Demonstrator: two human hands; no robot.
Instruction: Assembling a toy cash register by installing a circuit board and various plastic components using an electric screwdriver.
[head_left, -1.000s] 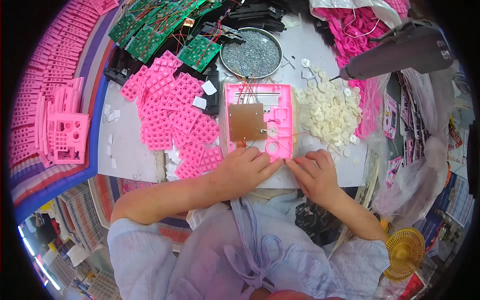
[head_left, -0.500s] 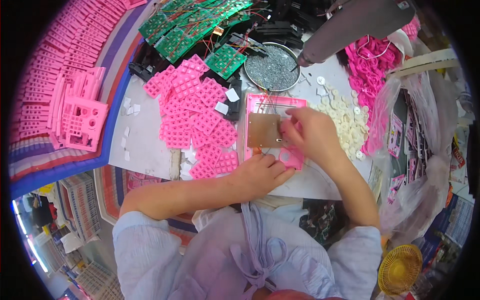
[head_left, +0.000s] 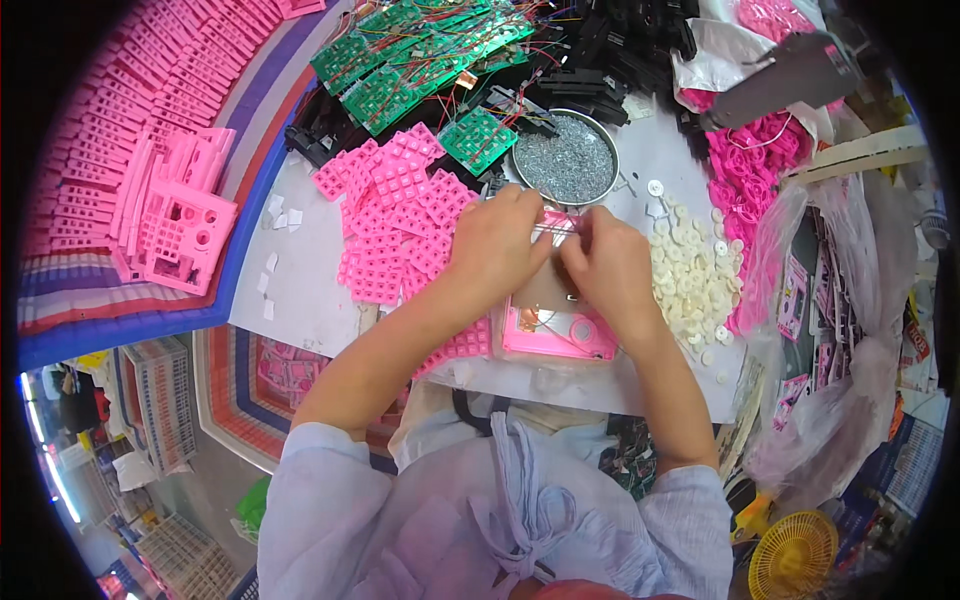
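Observation:
A pink plastic housing (head_left: 590, 347) lies in front of me with a brown circuit board (head_left: 543, 291) in it. Both my hands are at the far end of that housing. My left hand (head_left: 502, 238) has its fingers bent and drawn together by the thin wires there. Opposite it, the thumb and forefinger of my right hand (head_left: 612, 262) pinch close to the same wires. What sits between the fingertips is too small and covered to make out. Just beyond my hands is a round dish (head_left: 615, 170) of small metal screws.
Pink keypad sheets (head_left: 400, 215) are heaped on the left, white round parts (head_left: 695, 275) on the right. Green circuit boards (head_left: 420, 60) with wires lie at the back. A dark grey elongated tool (head_left: 780, 85) hangs at the upper right. Pink housings (head_left: 185, 235) fill a tray at far left.
My left hand has moved from the housing's near edge to its far end. My right hand has shifted slightly, its fingertips now facing the left's. The grey tool appears farther right.

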